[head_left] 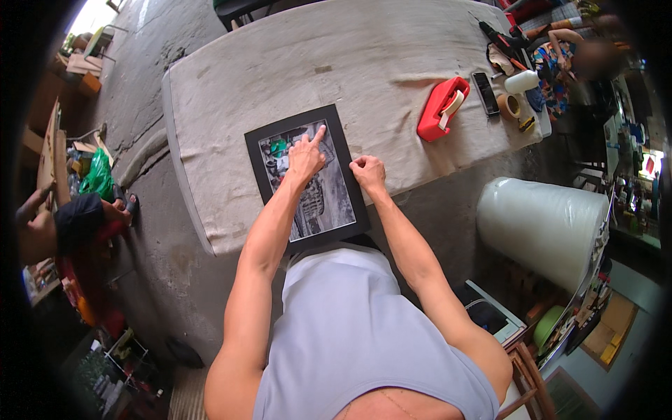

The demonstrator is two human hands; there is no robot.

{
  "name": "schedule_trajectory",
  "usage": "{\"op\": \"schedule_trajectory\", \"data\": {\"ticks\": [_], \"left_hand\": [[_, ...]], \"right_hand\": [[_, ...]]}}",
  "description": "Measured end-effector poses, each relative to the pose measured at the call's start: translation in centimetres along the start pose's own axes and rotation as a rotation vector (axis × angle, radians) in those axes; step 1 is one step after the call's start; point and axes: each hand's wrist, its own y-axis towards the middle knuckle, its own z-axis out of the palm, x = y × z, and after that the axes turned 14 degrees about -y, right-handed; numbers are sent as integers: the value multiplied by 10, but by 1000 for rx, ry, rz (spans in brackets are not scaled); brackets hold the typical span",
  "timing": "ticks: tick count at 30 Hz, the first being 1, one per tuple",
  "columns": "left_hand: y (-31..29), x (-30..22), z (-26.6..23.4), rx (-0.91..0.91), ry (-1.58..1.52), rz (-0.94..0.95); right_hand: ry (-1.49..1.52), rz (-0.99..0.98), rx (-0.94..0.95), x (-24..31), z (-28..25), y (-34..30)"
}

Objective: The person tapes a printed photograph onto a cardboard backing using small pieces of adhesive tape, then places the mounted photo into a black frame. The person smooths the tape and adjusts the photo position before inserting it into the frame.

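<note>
A photo print with a wide black border lies at the near edge of a cloth-covered table, turned slightly. Across the upper part of the print rests my left hand, its index finger stretched toward the top border and other fingers partly spread. My right hand is at the right side of the black border, thumb and fingers pinched together. Whatever may be between those fingertips is too small to make out. The left hand and forearm cover part of the print.
Right on the table stand a red tape dispenser, a phone, a brown tape roll, a white bottle and a drill. A large plastic-wrapped roll stands beside the table. People sit at far left and far right.
</note>
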Motion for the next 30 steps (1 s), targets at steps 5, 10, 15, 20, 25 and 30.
{"op": "schedule_trajectory", "data": {"ticks": [5,10,15,20,25,30], "left_hand": [[9,2,7,-61,-24,82],[-12,11,10,-116,-167,105],[-63,19,3,-284,-425,-16],[-132,44,-5,-584,-403,-279],[-170,92,12,-679,-354,-557],[-169,99,19,-645,-461,-608]], "right_hand": [[27,-30,-47,-9,7,2],[-23,1,-5,-5,3,-1],[43,-13,18,-2,0,-2],[-12,-5,40,-3,-5,7],[-45,-27,47,0,-5,6],[-96,-32,60,-3,-9,7]]}}
